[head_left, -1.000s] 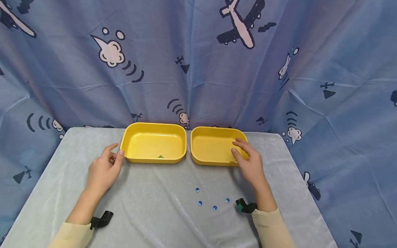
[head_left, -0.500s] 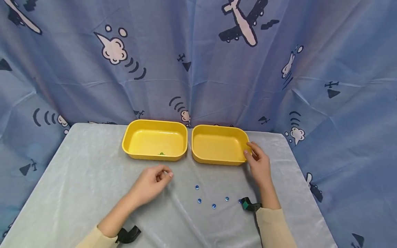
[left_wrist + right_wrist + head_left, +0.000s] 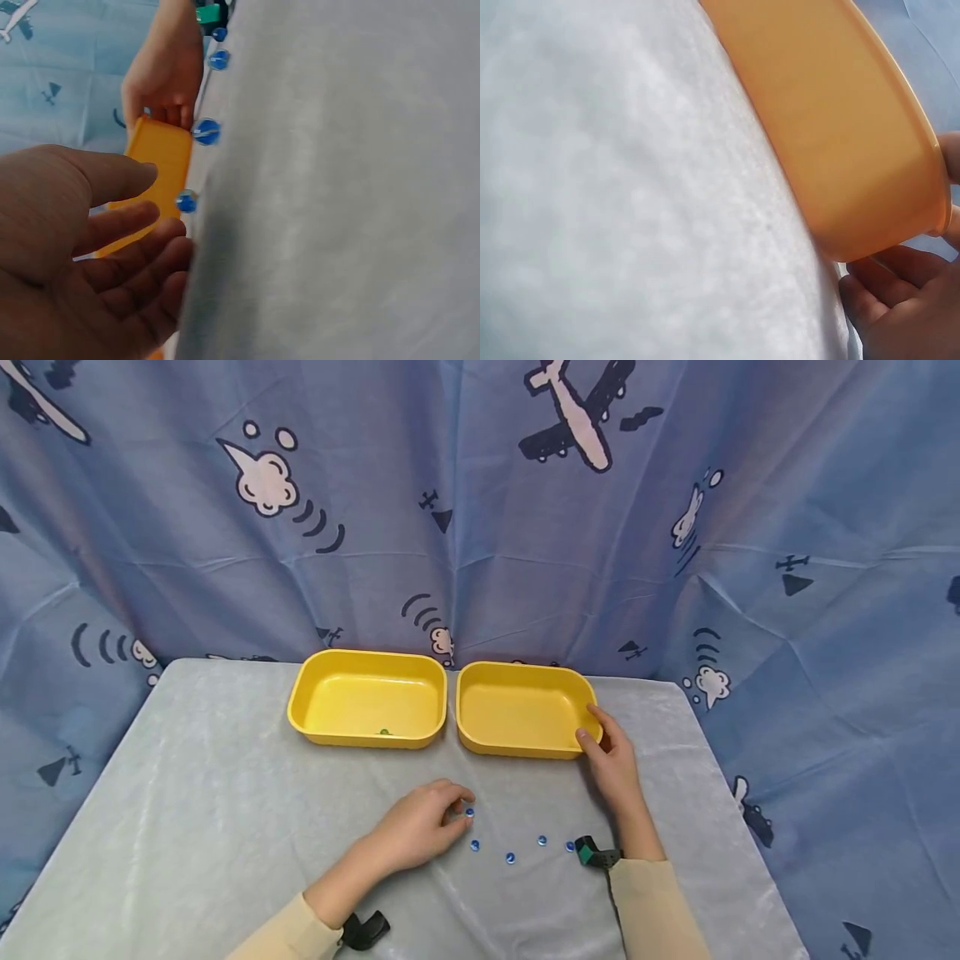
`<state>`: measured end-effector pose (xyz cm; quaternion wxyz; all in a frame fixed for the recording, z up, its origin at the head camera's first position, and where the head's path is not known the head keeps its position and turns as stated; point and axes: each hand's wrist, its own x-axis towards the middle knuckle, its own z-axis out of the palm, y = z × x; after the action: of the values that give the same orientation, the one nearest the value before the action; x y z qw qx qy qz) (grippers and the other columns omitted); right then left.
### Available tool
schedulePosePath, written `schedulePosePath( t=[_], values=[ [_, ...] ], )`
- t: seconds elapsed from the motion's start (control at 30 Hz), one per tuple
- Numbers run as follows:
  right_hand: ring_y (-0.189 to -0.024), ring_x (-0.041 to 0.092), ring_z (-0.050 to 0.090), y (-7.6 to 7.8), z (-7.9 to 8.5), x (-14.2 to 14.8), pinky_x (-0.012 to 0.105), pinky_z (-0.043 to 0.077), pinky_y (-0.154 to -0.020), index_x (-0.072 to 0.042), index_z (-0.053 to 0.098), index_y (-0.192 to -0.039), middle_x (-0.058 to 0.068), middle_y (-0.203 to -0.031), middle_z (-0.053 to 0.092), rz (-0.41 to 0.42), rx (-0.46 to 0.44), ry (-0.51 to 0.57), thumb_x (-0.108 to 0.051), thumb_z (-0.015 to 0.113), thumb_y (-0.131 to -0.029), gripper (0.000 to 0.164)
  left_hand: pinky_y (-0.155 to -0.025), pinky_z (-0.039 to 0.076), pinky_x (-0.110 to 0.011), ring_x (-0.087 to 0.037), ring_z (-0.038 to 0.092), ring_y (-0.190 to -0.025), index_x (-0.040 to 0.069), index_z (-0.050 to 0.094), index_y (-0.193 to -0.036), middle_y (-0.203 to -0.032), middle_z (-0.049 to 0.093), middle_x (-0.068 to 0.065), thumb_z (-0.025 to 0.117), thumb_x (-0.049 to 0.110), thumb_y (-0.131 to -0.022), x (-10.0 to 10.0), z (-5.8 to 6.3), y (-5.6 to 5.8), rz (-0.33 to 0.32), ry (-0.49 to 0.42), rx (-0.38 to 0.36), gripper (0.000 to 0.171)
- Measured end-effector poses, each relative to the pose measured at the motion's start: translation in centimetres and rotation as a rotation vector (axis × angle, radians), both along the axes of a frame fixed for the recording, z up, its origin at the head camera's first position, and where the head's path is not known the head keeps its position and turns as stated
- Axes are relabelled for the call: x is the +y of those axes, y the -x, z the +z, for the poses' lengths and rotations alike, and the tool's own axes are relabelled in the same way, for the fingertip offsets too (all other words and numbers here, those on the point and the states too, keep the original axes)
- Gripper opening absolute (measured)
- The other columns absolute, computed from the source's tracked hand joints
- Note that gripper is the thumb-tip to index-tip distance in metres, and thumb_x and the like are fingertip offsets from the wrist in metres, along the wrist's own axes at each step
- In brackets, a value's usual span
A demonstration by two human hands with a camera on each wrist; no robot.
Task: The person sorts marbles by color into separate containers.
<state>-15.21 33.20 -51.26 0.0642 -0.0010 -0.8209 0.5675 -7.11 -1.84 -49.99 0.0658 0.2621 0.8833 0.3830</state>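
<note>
My left hand is low over the table, thumb and fingers apart around a blue glass marble. In the left wrist view its fingers are loosely bent, with no marble pinched between them. Several other blue marbles lie to the right, among them one marble nearest the front. My right hand grips the right end of the right yellow box. In the right wrist view, fingers bend against the box's lower corner, while other digits reach its rim.
A second yellow box stands to the left, a small gap between the two. Inside it, by the front wall, is a small green piece, mostly hidden. Grey cloth covers the table, and a blue printed curtain hangs behind.
My left hand has left the left box's side and moved right and nearer, to the blue marble. My right hand has shifted slightly and settled on the right box's end.
</note>
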Motion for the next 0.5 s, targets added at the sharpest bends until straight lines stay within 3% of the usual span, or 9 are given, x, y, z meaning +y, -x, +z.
schedulePosePath(
  t=[0.17, 0.4, 0.5],
  values=[
    [-0.159, 0.025, 0.037, 0.1, -0.2, -0.2, 0.012, 0.036, -0.117, -0.009, 0.048, -0.165, 0.011, -0.171, 0.042, -0.011, -0.004, -0.024, -0.029, 0.066, -0.112, 0.059, -0.083, 0.058, -0.033, -0.009, 0.066, -0.094, 0.010, 0.079, -0.124, -0.107, 0.073, 0.003, 0.081, 0.019, -0.102, 0.1, -0.8, 0.3, -0.013, 0.016, 0.032, 0.024],
    [-0.160, 0.027, 0.036, 0.0, -0.3, -0.3, 0.048, 0.033, -0.129, -0.012, 0.048, -0.166, 0.010, -0.173, 0.041, -0.024, -0.028, -0.065, -0.032, 0.064, -0.113, 0.059, -0.078, 0.057, -0.031, -0.007, 0.062, -0.088, 0.011, 0.081, -0.122, -0.100, 0.066, 0.007, 0.083, 0.020, -0.101, 0.2, -1.8, 0.5, -0.023, 0.040, 0.074, 0.023],
    [-0.160, 0.027, 0.036, -0.2, -0.2, -0.2, 0.051, 0.032, -0.129, -0.013, 0.047, -0.167, 0.010, -0.173, 0.040, -0.027, -0.032, -0.068, -0.030, 0.064, -0.113, 0.059, -0.075, 0.055, -0.029, -0.006, 0.059, -0.085, 0.012, 0.082, -0.121, -0.097, 0.063, 0.009, 0.083, 0.022, -0.100, 0.3, -2.0, 0.6, -0.021, 0.054, 0.095, 0.023]
  ],
)
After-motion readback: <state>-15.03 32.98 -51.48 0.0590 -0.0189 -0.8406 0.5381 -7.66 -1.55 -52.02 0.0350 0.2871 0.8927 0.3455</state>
